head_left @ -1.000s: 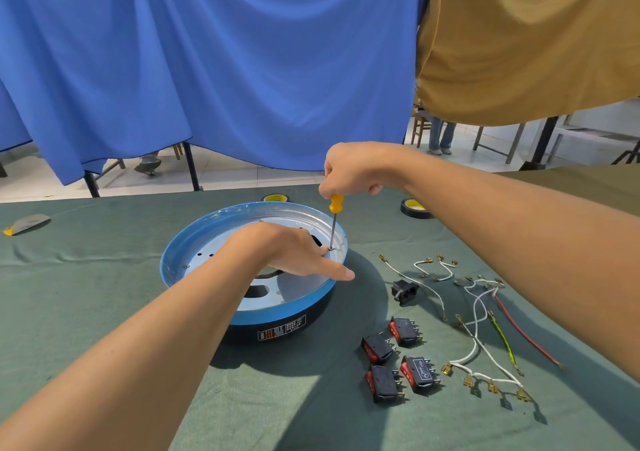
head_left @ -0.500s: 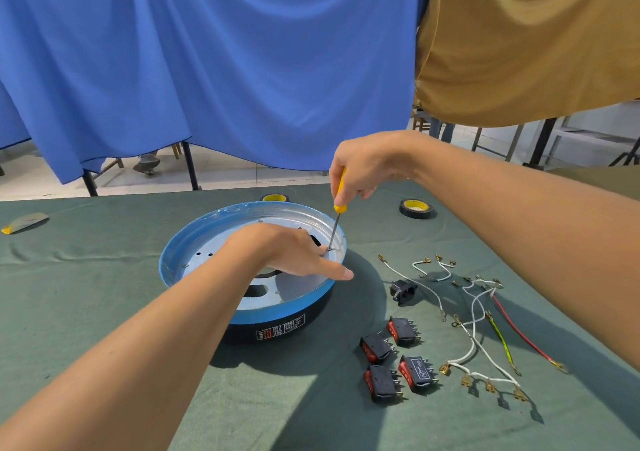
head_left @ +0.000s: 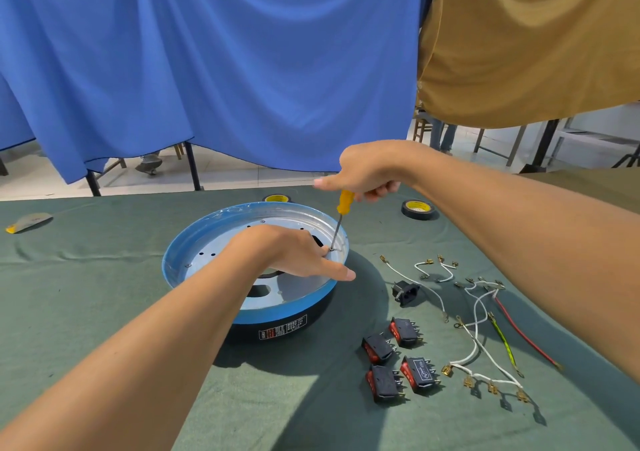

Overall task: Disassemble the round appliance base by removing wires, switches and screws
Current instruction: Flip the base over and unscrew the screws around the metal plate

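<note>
Right now my right hand grips the screwdriver by its yellow handle, fingers curled round it. The shaft tilts down, with its tip set just inside the right rim of the base. My left hand rests in the base, fingers loose and holding nothing, the forefinger laid out over that rim beside the tip. The base sits mid-worktop, blue rim up. To its right lies the socket, then wires spread toward the right edge. Four switches huddle nearer the front edge. A tape roll lies by the far edge, just beyond my right forearm.
</note>
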The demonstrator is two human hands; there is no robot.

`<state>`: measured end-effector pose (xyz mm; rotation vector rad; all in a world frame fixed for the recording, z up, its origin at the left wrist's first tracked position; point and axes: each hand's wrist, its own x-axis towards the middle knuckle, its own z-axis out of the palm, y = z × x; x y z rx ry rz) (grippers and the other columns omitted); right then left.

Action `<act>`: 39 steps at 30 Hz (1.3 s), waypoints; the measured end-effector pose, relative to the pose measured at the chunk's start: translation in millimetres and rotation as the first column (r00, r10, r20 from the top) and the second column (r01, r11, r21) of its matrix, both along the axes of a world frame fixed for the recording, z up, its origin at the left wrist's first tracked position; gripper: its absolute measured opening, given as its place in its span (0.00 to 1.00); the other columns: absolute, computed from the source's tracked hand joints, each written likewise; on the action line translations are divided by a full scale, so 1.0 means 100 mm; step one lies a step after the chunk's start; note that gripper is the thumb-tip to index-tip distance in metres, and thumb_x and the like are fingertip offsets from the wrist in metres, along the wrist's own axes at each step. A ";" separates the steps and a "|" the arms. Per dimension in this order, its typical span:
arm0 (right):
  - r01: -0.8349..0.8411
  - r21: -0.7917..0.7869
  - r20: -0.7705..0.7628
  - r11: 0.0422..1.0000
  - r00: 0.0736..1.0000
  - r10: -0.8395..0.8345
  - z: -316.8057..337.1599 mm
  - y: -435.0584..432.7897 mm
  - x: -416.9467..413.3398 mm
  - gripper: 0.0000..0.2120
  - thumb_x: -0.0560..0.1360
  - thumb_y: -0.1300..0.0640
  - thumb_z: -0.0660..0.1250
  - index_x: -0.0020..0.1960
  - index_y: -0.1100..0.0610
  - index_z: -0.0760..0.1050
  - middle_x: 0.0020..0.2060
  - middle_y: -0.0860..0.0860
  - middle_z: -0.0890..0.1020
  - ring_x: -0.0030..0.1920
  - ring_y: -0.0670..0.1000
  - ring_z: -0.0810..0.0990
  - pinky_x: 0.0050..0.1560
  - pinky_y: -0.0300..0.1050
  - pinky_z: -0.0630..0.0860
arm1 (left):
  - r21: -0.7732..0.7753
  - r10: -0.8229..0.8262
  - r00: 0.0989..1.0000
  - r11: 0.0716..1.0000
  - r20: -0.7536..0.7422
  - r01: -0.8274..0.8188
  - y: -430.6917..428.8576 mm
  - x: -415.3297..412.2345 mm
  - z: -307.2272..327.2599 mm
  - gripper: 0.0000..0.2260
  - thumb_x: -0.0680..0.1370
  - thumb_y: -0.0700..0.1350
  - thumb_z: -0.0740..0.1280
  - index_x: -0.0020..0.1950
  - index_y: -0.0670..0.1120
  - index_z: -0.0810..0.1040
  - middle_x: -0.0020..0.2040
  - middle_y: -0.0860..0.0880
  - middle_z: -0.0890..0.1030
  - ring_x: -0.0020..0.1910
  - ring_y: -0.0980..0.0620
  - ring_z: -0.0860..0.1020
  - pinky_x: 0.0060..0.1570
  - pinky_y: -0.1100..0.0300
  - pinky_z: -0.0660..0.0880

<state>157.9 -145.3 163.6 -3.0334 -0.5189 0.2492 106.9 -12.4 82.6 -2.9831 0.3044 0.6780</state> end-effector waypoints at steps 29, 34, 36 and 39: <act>-0.145 0.091 0.022 0.985 0.989 0.143 0.02 0.00 0.06 0.08 0.69 0.52 0.75 0.40 0.57 0.82 0.31 0.52 0.76 0.32 0.50 0.72 0.27 0.39 0.67 | 0.002 0.012 1.000 1.000 -0.001 -0.012 -0.01 -0.02 0.02 0.39 0.70 0.77 0.48 0.77 0.61 0.54 0.75 0.48 0.63 0.72 0.42 0.62 0.66 0.46 0.61; -0.074 0.010 0.084 0.997 0.994 0.073 -0.01 0.04 0.04 0.27 0.75 0.36 0.62 0.31 0.58 0.75 0.18 0.48 0.72 0.19 0.47 0.68 0.25 0.38 0.66 | 0.002 0.007 1.000 1.000 -0.008 -0.007 -0.02 -0.02 0.02 0.39 0.70 0.77 0.48 0.77 0.62 0.53 0.76 0.47 0.61 0.73 0.41 0.60 0.67 0.45 0.60; -0.053 -0.068 0.126 0.996 0.990 0.061 -0.01 0.05 0.04 0.26 0.78 0.41 0.60 0.29 0.58 0.75 0.14 0.46 0.70 0.15 0.46 0.66 0.22 0.37 0.64 | -0.001 0.006 1.000 1.000 -0.006 -0.006 -0.02 -0.02 0.01 0.39 0.69 0.78 0.48 0.77 0.62 0.53 0.76 0.47 0.61 0.73 0.41 0.61 0.67 0.45 0.60; -0.084 -0.092 0.147 0.992 0.984 0.097 0.01 0.06 0.04 0.19 0.74 0.48 0.68 0.30 0.58 0.74 0.18 0.49 0.70 0.21 0.50 0.67 0.25 0.38 0.64 | 0.012 0.003 1.000 1.000 -0.001 -0.003 -0.01 0.00 0.00 0.39 0.69 0.78 0.48 0.77 0.62 0.52 0.76 0.47 0.61 0.73 0.41 0.60 0.67 0.44 0.60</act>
